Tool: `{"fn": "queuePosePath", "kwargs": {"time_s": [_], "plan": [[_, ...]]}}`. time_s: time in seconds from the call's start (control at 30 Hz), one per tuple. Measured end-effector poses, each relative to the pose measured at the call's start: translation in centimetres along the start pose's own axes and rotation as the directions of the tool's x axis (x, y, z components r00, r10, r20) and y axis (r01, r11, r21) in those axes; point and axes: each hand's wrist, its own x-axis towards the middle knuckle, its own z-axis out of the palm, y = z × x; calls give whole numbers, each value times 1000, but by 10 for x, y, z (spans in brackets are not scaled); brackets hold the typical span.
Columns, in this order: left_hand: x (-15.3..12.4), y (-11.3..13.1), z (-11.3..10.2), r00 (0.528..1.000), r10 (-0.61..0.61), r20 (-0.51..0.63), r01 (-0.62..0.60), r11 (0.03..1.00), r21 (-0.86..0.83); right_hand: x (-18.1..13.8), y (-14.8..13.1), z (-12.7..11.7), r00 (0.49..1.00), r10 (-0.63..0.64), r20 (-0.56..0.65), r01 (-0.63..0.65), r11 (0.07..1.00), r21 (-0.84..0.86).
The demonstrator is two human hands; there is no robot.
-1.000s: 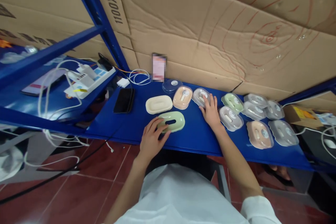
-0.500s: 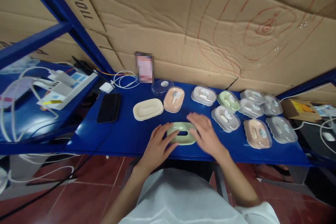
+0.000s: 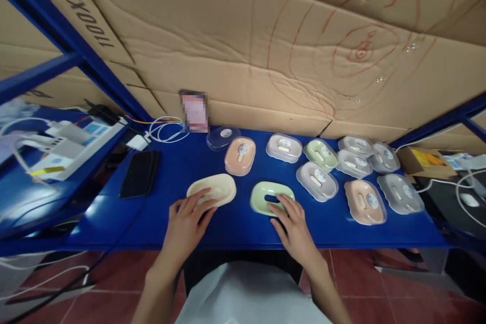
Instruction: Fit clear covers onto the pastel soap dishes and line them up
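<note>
My left hand [image 3: 189, 218] grips the near left side of a cream oval soap dish tray [image 3: 224, 187], fingers over its hollow and thumb by the near rim. To the right, my right hand [image 3: 294, 223] holds a glossy green soap dish piece [image 3: 261, 195] with an oval slot in its middle; the fingertips reach the slot and the right rim. Both pieces rest on the blue table, a gap between them. Behind them lies a peach soap dish [image 3: 240, 157] with a round sticker, beside a clear lid [image 3: 222, 139].
Several lidded soap dishes [image 3: 317, 180] in grey, green and peach fill the table's right half. A dark phone [image 3: 139, 174] lies at left, a power strip [image 3: 81, 149] beyond it. A screen [image 3: 195, 112] leans against the cardboard wall [image 3: 212, 61]. An open carton [image 3: 421, 164] stands far right.
My left hand has left the green piece and taken hold of the cream tray, which has come nearer. The green piece has shifted right with my right hand on it. The view has tilted.
</note>
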Motion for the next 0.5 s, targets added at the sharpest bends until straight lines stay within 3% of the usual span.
{"fn": "queuePosePath", "kwargs": {"time_s": [0.1,0.2,0.37,0.5], "plan": [[-3,11,0,995,72,66,-65,993,-94,24,8,0,998,-65,0,65,998,-26],[0,18,1,988,96,120,-69,975,-210,32,16,3,999,-8,-43,6,999,-44],[-2,18,5,997,-9,71,23,981,-192,2,17,6,975,178,-132,-188,980,-66],[-14,10,10,999,-21,33,27,983,-181,-15,21,0,963,226,-149,-232,973,-20]]}}
